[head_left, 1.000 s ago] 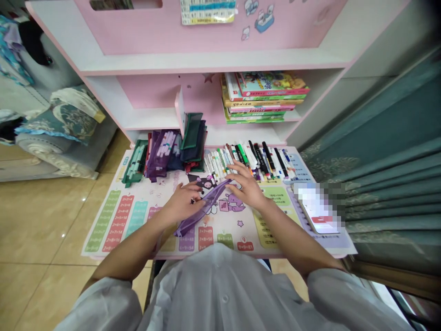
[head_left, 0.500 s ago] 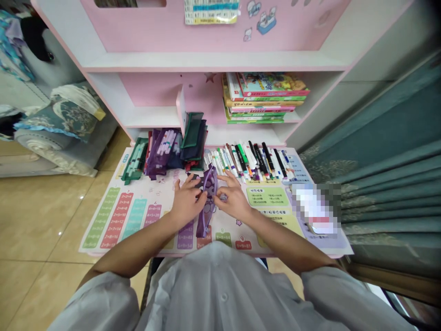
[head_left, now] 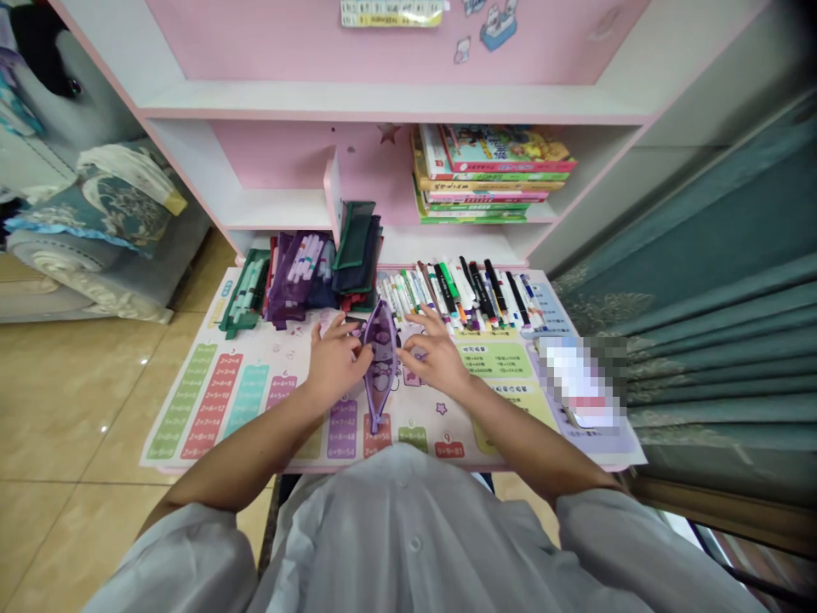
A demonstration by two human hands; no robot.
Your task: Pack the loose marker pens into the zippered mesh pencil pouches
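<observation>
- white shirt [head_left: 408, 545]: front and both sleeves at the bottom of view, forearms bare
- left hand [head_left: 335, 362]: fingers spread, thumb side against the pouch's left edge; grip looks loose, cannot tell if it is grasping
- right hand [head_left: 434, 358]: fingers spread, grip released, tips at or just beside the pouch's right edge; contact unclear
- purple mesh pouch [head_left: 381, 366]: lies lengthwise on the mat between the hands, long axis pointing at the person, narrow and tapered at the near end; far end just short of the markers
- printed times-table mat [head_left: 217, 409]: covers the bench [head_left: 485, 466], under both hands and the pouch
- phone [head_left: 578, 383]: on the mat right of the right hand, screen pixelated
- markers [head_left: 453, 294]: packed in a row along the mat's far edge, tips pointing away, right of the pouches
- green mesh pouch [head_left: 246, 298]: far left of the mat, holding pens
- purple pouch [head_left: 297, 281]: just beside the green one, pens showing through
- dark pouch stack [head_left: 356, 247]: leaning against the upright divider, right of the purple pouch
- books [head_left: 491, 174]: flat stack on the shelf behind the markers
- teal curtain [head_left: 702, 340]: right of the bench
- sofa [head_left: 95, 221]: left, beyond the tiled floor [head_left: 77, 409]
</observation>
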